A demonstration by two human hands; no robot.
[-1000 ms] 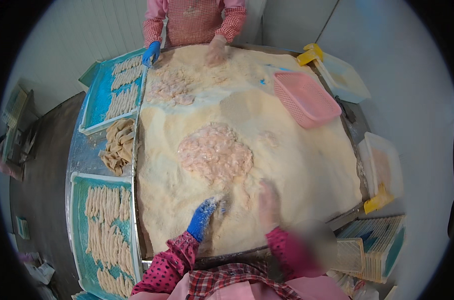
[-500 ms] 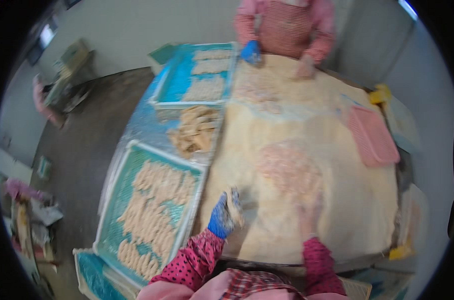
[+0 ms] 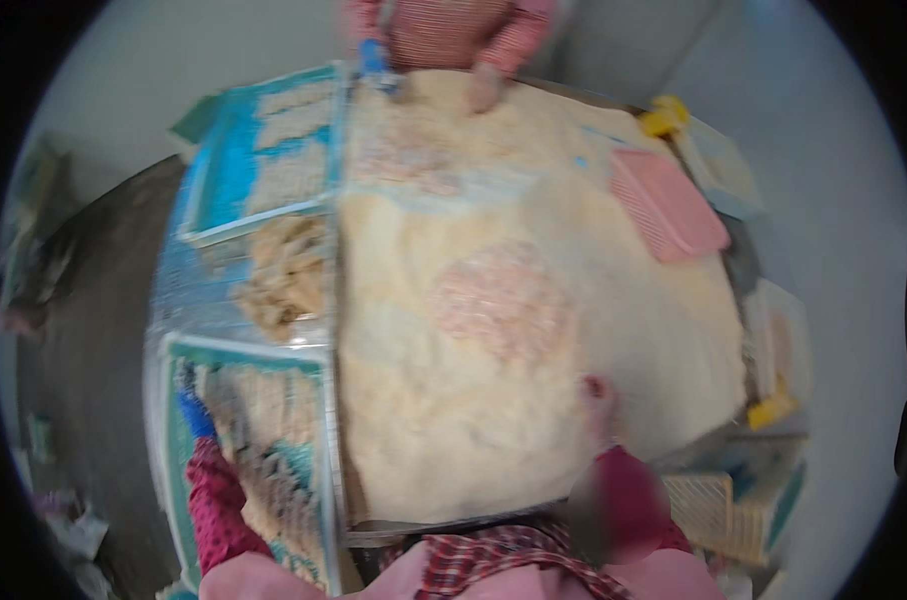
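Note:
My left hand [image 3: 195,408], in a blue glove dusted with white, reaches over the far left corner of a green-lined tray [image 3: 170,480]. Its fingertips are smeared by motion, so whether a strip is between them is unclear. Rows of pale coated strips [image 3: 273,405] lie in that tray. My right hand [image 3: 601,408] is just above the pale powder [image 3: 413,440], its fingers curled together; what they hold, if anything, cannot be made out. Beyond it, to the left, a heap of raw pink meat pieces [image 3: 503,300] rests on the powder.
A second tray [image 3: 203,190] with coated strips stands far left; a crumpled tan cloth [image 3: 283,275] lies between the trays. A pink basket [image 3: 668,205] is at the right. Across the table a co-worker [image 3: 448,35] handles another meat pile [image 3: 408,160]. A beige crate [image 3: 698,500] sits near right.
My left hand has swung left from the powder, where it held a coated strip, to the tray. My right hand has drawn back from the meat heap. The whole view has shifted.

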